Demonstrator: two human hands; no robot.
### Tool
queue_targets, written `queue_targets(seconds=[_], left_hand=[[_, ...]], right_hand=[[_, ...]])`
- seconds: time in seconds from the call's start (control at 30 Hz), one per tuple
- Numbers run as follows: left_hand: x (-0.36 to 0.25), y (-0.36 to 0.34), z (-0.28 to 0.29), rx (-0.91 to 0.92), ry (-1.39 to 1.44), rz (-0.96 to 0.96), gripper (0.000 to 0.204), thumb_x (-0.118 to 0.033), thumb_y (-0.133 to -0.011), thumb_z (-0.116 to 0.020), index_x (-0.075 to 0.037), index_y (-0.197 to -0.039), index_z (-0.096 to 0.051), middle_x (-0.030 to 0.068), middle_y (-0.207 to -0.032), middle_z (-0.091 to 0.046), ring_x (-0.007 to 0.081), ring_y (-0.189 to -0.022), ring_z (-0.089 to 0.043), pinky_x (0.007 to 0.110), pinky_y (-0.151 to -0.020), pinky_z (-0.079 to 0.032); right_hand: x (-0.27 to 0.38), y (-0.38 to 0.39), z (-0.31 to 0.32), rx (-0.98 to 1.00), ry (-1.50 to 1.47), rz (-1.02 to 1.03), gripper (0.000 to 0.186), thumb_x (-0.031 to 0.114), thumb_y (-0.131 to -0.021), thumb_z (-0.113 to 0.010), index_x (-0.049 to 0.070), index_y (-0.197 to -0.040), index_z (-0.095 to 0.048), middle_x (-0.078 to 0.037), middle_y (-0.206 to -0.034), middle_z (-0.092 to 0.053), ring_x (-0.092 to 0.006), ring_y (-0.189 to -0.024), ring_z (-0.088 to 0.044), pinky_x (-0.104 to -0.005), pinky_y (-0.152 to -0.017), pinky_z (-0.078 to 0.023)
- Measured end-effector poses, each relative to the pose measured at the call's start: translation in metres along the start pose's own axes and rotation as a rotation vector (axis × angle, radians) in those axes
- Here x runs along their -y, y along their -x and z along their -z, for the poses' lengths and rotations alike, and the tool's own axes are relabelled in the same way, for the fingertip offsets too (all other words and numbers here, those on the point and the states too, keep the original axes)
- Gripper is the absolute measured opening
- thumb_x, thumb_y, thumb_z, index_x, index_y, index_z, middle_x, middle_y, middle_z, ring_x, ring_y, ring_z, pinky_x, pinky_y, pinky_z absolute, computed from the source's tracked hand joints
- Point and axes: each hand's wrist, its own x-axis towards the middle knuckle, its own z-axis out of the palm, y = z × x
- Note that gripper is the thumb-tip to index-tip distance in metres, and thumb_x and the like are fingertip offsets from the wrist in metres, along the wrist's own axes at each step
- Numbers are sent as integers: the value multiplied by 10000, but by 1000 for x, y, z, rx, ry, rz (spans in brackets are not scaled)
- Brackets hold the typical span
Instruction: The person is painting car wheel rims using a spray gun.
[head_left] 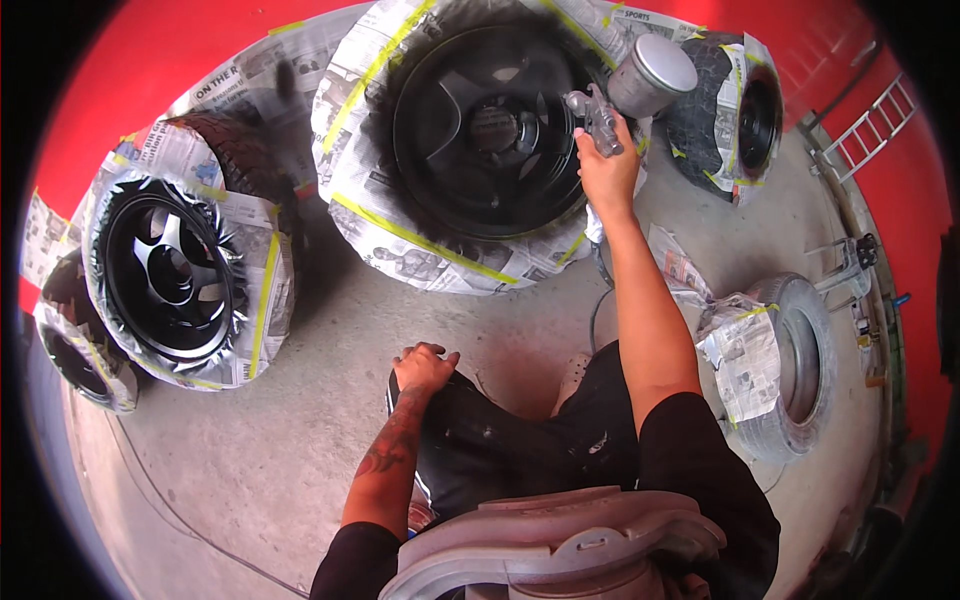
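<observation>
My right hand [609,172] is wrapped round a metal spray gun [603,125] with a silvery cup [655,75] on its side. The gun is held up at the right edge of a large wheel rim [500,128], coated black, with spokes around its hub. Newspaper [400,255] held by yellow tape covers the tyre around that rim and carries dark overspray. A hose hangs down below my right hand. My left hand [425,368] rests on my left knee, fingers loosely bent, and no tool shows in it.
On the left stands another newspaper-masked wheel [170,275] with a black rim, beside a smaller masked one [80,365]. A masked wheel [755,125] stands at the far right. Nearer is a dusty tyre [800,370] partly papered. A ladder [868,125] leans on the red wall; a hose [185,520] crosses the floor.
</observation>
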Motion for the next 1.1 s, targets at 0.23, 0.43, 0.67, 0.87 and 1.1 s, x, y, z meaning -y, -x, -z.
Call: queue_targets(seconds=[0.23, 0.43, 0.67, 0.87, 1.1], left_hand=[[6, -2, -1, 10, 14, 7, 481, -562, -838, -624, -208, -1141, -747, 56, -1251, -666, 268, -1256, -537, 517, -1082, -335], [-1, -8, -3, 31, -13, -7, 493, -567, -844, -609, -209, -1156, -741, 56, -1263, -660, 270, -1266, -529, 520, -1091, -327], [-2, -6, -2, 47, -18, 29, 495, -561, -846, -609, -204, -1163, -737, 52, -1273, -656, 261, -1278, -522, 522, -1105, -318], [12, 0, 4, 17, 3, 53, 476, -544, -841, -628, -193, -1140, -747, 45, -1272, -658, 270, -1280, -522, 512, -1107, -322], [17, 4, -1, -119, 1, -14, 428, -499, -826, -660, -154, -1053, -774, 77, -1170, -708, 290, -1163, -617, 452, -1042, -422]], right_hand=[[10, -49, 57, -149, 99, -244, 465, 106, -842, -701, 82, -1291, -582, -111, -897, -699, -190, -648, -658, -334, -512, -516], [56, -102, 21, 133, 222, 56, 373, 187, -844, -742, 79, -1184, -632, -31, -833, -693, -114, -674, -664, -277, -494, -521], [107, -49, -14, 757, 130, 362, 508, 173, -844, -728, 119, -1335, -608, -64, -816, -695, -129, -673, -614, -292, -673, -514], [86, -21, -15, 711, -49, -126, 378, 203, -842, -725, 105, -1198, -644, 1, -895, -678, -96, -771, -664, -264, -535, -507], [25, -63, -65, 293, -654, -508, 167, 74, -833, -668, -39, -957, -666, -86, -708, -654, -180, -528, -615, -315, -460, -473]])
